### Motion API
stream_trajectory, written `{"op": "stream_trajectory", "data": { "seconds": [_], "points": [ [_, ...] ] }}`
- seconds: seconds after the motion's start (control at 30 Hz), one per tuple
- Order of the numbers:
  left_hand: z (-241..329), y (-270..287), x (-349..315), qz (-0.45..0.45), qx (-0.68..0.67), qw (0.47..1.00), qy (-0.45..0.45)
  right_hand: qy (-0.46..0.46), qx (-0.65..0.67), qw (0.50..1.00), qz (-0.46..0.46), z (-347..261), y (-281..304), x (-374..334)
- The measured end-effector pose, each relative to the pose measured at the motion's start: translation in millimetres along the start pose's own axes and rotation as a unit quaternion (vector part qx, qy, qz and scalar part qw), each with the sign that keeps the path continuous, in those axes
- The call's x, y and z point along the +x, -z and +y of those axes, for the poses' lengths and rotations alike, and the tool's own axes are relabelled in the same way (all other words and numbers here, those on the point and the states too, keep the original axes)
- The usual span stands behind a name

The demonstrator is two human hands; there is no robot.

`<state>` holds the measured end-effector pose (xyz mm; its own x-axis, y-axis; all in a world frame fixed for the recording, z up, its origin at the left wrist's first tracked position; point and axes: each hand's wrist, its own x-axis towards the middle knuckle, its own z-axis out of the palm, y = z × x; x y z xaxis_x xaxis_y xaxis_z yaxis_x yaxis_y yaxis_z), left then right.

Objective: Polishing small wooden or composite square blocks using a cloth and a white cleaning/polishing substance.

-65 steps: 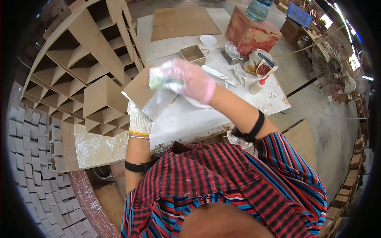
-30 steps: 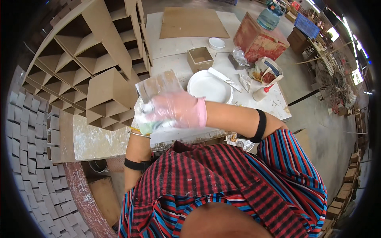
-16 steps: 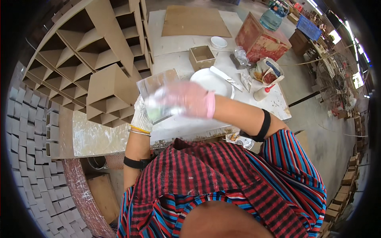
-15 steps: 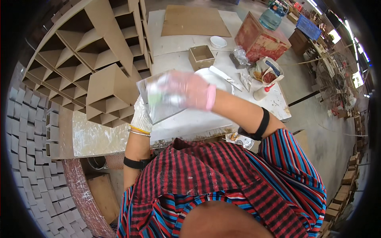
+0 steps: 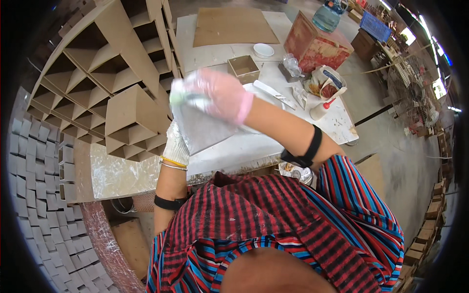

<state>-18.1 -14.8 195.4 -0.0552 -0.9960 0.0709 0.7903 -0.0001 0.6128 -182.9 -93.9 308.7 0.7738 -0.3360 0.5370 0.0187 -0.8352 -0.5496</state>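
My left hand [image 5: 177, 144], in a white knit glove, holds up a flat square board [image 5: 198, 128] coated pale grey, tilted over the white worktable [image 5: 234, 151]. My right hand [image 5: 217, 93], in a thin pink glove, is closed on a green-handled brush [image 5: 181, 97] pressed against the board's upper left part. The brush head is blurred. A white plate [image 5: 266, 93] lies on the table behind my right wrist.
Stacked brown triangular-cell shelf units [image 5: 102, 83] stand to the left. On the table are a small open wooden box [image 5: 244, 68], a white bowl [image 5: 264, 50], a red box [image 5: 315, 44], a bag of items [image 5: 327, 85], a squeeze bottle [image 5: 322, 110] and a brown board [image 5: 232, 27].
My right hand has swept the brush up and to the left across the board, and the board has been raised and tilted more upright.
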Motion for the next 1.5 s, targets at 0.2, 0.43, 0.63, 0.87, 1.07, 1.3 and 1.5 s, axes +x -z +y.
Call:
{"op": "stream_trajectory", "data": {
  "seconds": [0.2,0.43,0.63,0.87,1.07,1.3,1.5],
  "points": [
    [-5,18,-10,0.151,0.215,0.963,-0.062,0.046,-0.012,0.999,-0.002,-2,-13,-31],
    [-13,39,4,0.104,0.056,0.993,0.005,-0.282,0.599,0.749,0.016,4,26,-30],
    [-7,21,0,0.152,0.279,0.948,0.016,-0.263,0.686,0.678,0.017,15,20,-47],
    [-6,-17,-8,0.223,0.017,0.975,0.008,-0.281,0.473,0.831,0.09,19,39,-81],
    [-6,-9,-49,0.179,0.086,0.98,0.028,-0.528,0.032,0.831,0.173,35,53,-205],
    [-28,3,-40,0.282,0.093,0.944,0.145,-0.706,-0.081,0.653,0.26,39,15,-344],
    [-40,-9,-33,0.279,0.135,0.936,0.17,-0.671,0.075,0.534,0.509,79,-57,-430]
  ]
}}
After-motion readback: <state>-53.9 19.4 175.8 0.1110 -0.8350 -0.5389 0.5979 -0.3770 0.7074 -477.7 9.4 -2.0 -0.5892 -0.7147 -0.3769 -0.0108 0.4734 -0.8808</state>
